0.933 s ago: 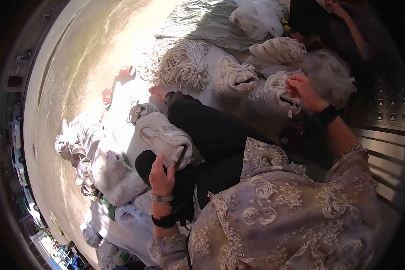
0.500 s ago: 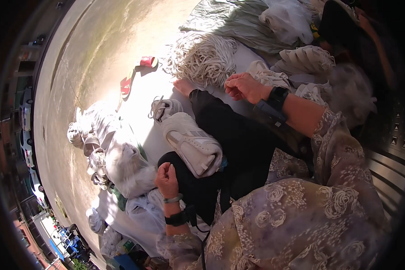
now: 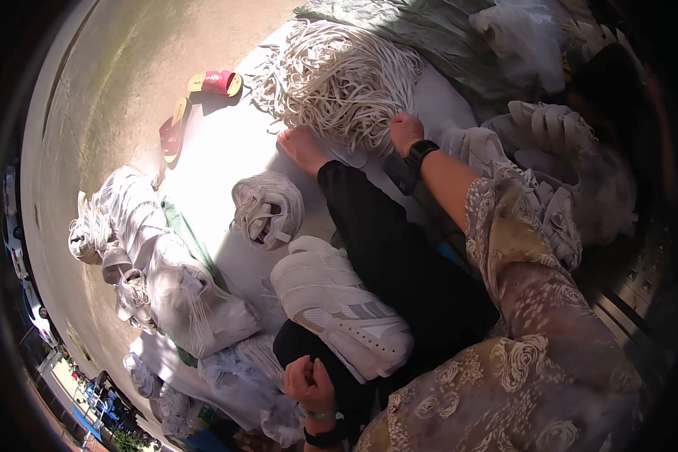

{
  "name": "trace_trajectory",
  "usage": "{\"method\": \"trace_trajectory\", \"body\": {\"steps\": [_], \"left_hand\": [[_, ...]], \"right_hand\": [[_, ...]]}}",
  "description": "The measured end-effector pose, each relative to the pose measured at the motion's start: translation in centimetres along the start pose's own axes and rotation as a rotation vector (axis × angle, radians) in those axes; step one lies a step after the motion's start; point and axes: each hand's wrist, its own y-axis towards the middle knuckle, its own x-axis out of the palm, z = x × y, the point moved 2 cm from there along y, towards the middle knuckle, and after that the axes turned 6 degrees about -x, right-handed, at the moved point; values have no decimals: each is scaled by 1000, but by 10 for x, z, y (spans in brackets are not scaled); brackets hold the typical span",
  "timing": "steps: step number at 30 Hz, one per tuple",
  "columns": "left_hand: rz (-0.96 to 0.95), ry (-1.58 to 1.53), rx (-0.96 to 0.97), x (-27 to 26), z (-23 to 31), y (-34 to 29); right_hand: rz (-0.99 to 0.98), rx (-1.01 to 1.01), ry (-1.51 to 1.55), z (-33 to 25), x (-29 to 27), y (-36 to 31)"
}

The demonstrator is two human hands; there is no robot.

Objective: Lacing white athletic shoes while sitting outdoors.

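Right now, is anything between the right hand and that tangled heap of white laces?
Nothing visible: the right hand is at the lower right edge of the white laces; the bare foot lies further left.

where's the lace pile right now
In the head view, the lace pile lies at top centre, with the right hand at its lower edge, a bare foot just below and a red-strapped slipper to its left.

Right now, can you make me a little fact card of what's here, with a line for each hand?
Left-hand grip: curled, nothing visible in it
Right-hand grip: at the edge of the pale cord pile; hold unclear
Black-clad legs: stack of white shoe uppers on top
Bare foot: near the cord pile
Slippers: two, red and yellow, left of the pile
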Motion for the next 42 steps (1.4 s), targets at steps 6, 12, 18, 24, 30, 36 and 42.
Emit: {"method": "trace_trajectory", "body": {"steps": [6,12,18,24,30,36,42], "left_hand": [[-55,45,78,1,9,14],[-22,44,101,6,8,16],[25,49,102,8,22,14],[118,83,232,5,21,2],[110,37,272,1,1,-4],[-74,-682,205,-28,79,-37],[-403,-868,387,-34,124,-95]], "right_hand": [[54,59,-243,-23,-1,30],[121,-7,-128,-11,-2,20],[15,-112,171,9,-17,11],[-331,-363,185,-47,-75,-42],[-833,-620,260,-149,-159,-178],[-1274,-950,130,-209,-235,-379],[-1259,-1372,255,-248,-290,-471]]}}
